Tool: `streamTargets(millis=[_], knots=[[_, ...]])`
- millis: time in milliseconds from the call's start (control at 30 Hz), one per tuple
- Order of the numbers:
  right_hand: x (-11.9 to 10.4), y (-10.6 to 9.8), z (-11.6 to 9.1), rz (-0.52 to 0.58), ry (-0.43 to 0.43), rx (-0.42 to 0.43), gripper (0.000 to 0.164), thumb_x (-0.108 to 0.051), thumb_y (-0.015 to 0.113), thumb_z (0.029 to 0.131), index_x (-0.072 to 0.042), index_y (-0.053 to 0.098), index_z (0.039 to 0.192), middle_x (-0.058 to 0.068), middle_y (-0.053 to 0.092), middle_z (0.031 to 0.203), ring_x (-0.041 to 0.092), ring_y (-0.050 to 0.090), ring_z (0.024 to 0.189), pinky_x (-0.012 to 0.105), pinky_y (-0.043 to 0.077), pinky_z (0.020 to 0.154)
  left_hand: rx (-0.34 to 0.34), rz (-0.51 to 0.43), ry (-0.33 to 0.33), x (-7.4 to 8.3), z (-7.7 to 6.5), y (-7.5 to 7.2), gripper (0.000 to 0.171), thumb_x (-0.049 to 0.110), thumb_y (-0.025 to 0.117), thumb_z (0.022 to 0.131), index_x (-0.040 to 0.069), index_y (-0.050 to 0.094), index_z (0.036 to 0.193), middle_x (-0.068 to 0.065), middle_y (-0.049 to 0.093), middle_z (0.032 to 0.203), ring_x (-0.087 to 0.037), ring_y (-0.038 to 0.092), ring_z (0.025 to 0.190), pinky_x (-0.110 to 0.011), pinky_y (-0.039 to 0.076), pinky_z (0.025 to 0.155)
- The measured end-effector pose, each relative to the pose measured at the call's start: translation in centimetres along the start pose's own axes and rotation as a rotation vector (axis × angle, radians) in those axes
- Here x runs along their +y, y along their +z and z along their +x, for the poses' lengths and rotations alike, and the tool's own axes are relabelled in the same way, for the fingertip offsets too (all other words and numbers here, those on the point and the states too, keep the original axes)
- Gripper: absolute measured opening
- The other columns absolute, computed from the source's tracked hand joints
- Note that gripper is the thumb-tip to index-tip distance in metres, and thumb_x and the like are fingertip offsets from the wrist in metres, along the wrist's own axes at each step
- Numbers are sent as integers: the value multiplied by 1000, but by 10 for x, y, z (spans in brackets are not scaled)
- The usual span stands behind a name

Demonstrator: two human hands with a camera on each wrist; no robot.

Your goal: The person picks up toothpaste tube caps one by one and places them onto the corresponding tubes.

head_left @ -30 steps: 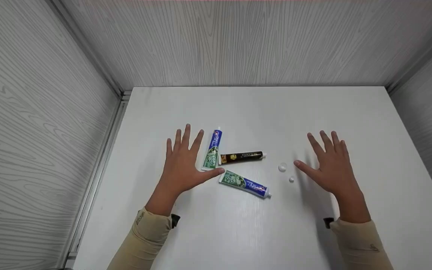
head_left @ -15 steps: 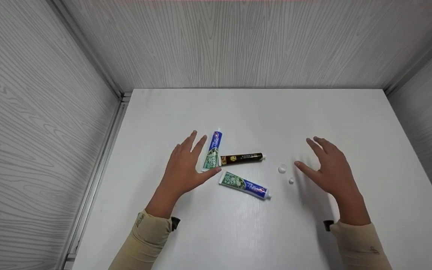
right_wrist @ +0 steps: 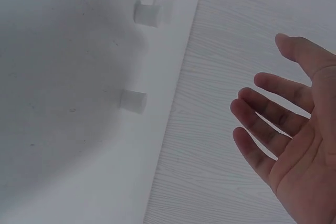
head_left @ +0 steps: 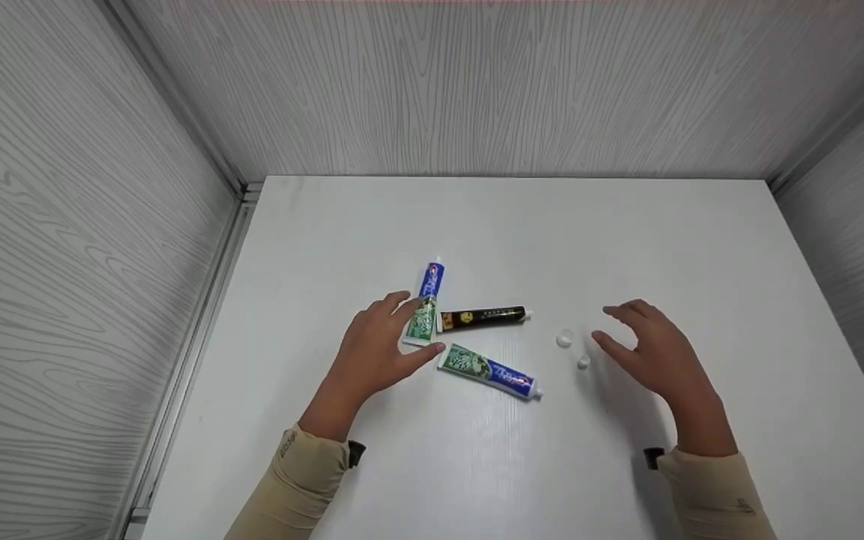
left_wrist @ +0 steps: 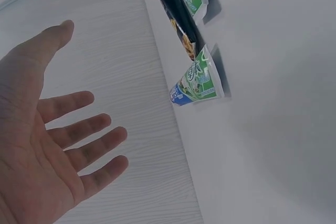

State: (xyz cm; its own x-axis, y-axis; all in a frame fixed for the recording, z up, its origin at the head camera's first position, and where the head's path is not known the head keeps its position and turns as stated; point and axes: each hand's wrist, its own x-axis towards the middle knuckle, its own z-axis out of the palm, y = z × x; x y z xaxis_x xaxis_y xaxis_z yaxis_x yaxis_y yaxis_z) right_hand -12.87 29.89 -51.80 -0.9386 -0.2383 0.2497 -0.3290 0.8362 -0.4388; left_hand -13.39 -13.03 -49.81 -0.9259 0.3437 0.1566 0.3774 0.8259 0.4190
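My left hand (head_left: 376, 345) hovers with its fingers spread apart beside two toothpaste tubes. A blue-green tube (head_left: 423, 322) lies lengthwise near its fingertips, which partly cover it in the head view. Below the thumb lies a second blue-green tube (head_left: 488, 371), its nozzle end towards the right. Between them rests a black toothpaste tube (head_left: 483, 318). My right hand (head_left: 661, 352) is raised over the table, fingers slightly bent and holding nothing. Left of its thumb are small white caps, one pale cap (head_left: 565, 338) and one smaller cap (head_left: 583, 361); they stand in the right wrist view too (right_wrist: 134, 102).
All of this lies on a white table (head_left: 507, 465). Grey wood-grain panels rise at the back (head_left: 477, 90), on the left (head_left: 79, 262) and on the right. A metal frame rail (head_left: 199, 360) runs along the table's left edge.
Both hands' fingers have gone from straight and spread to more bent. The left fingertips have come down over the upper blue-green tube. The tubes and caps have stayed in place.
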Motion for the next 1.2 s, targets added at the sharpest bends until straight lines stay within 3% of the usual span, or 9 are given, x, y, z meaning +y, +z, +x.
streamTargets(millis=[233, 467, 867, 1200], knots=[[4, 3, -4, 44, 50, -55, 35, -22, 77, 99, -5, 73, 129, 11, 70, 118, 30, 68, 105, 51, 54, 85, -16, -5, 20, 2, -1, 12, 79, 63, 74, 93, 12, 60, 152, -12, 61, 151, -30, 62, 134, -52, 52, 107], [14, 4, -9, 96, 70, -69, 30, -7, 75, 97, -4, 73, 127, 14, 71, 118, 35, 71, 104, 53, 56, 84, -39, -99, 48, 1, -3, 23, 75, 54, 80, 92, 9, 61, 149, -14, 59, 152, -32, 58, 138, -54, 48, 113], [37, 2, -18, 141, 184, -148, 35, -7, 74, 98, 0, 70, 132, 20, 69, 120, 38, 70, 106, 58, 55, 94, -91, -207, 55, -2, -5, 40, 74, 51, 83, 91, 10, 61, 148, -7, 62, 147, -25, 61, 131, -46, 51, 111], [50, 3, -24, 169, 236, -217, 38, -4, 72, 98, 1, 67, 136, 21, 68, 119, 39, 68, 108, 57, 53, 94, -131, -231, 95, 4, -2, 55, 79, 53, 86, 87, 13, 60, 150, -5, 60, 152, -25, 54, 144, -46, 43, 121]])
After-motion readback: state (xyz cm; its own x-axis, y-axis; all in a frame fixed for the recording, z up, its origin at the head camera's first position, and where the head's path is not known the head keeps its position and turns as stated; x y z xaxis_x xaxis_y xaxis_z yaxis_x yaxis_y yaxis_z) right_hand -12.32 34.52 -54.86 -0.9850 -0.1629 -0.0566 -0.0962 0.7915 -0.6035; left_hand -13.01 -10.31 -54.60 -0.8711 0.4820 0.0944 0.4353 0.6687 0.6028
